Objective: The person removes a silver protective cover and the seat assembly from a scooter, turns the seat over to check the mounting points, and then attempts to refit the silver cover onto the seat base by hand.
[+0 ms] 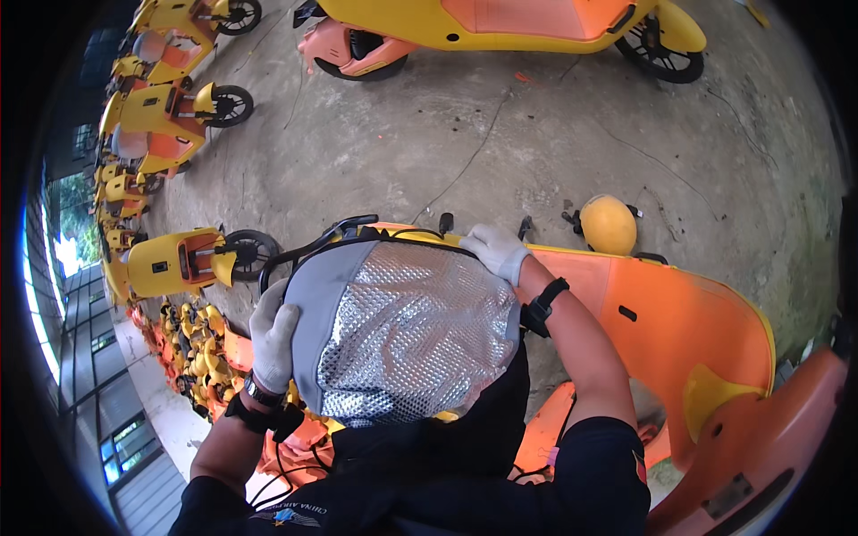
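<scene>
A silver, textured cover with a grey fabric border point(411, 330) spreads open in front of my chest, its shiny side facing me. My left hand point(273, 344), in a light grey work glove, grips the grey border at its left side. My right hand point(496, 253), gloved alike, is closed over the dark upper right edge. Behind the cover, black handlebar parts point(344, 228) of a scooter stick out at the upper left. The orange and yellow body of a scooter point(652, 304) extends to the right. Both hands' fingertips are partly hidden.
A yellow helmet-like round shell point(608, 225) is beyond the scooter. Another yellow scooter point(536, 36) stands across the concrete floor point(402, 134). More scooters point(161, 121) line the left side, above a pile of yellow and orange parts point(201, 339). An orange panel point(769, 447) is close at lower right.
</scene>
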`<state>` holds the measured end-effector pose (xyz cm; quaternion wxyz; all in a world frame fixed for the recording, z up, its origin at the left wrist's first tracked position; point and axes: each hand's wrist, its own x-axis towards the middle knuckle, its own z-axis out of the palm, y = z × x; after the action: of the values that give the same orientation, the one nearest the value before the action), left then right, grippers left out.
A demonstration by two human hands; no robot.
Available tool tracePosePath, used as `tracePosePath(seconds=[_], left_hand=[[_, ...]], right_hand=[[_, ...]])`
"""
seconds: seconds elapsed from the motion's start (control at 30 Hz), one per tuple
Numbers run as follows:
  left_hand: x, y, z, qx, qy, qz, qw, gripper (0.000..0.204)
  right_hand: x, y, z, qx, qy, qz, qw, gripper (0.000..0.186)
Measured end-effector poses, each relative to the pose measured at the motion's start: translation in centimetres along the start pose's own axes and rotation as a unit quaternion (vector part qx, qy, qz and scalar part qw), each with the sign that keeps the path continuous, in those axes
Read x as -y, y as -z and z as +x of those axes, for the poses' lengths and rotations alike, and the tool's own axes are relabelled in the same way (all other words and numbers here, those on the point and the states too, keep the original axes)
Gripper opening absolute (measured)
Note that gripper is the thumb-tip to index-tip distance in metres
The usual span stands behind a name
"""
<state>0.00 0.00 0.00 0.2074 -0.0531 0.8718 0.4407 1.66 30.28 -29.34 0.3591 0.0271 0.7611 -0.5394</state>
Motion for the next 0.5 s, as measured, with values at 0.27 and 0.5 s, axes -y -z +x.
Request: tracePosePath(seconds=[0.27,0.5], left_hand=[[3.1,1.5,1.1,-0.032,0.004,-0.049,0.998,0.040],[4.4,2.3,2.0,-0.001,-0.004,-0.060,0.998,0.035]], right_hand=[[-3.1,-9.4,-14.9,-0.162,-0.125,0.618,0.759,0.040],[3.8,-14.5,-19.1,-0.293,-0.147,0.630,0.704,0.031]])
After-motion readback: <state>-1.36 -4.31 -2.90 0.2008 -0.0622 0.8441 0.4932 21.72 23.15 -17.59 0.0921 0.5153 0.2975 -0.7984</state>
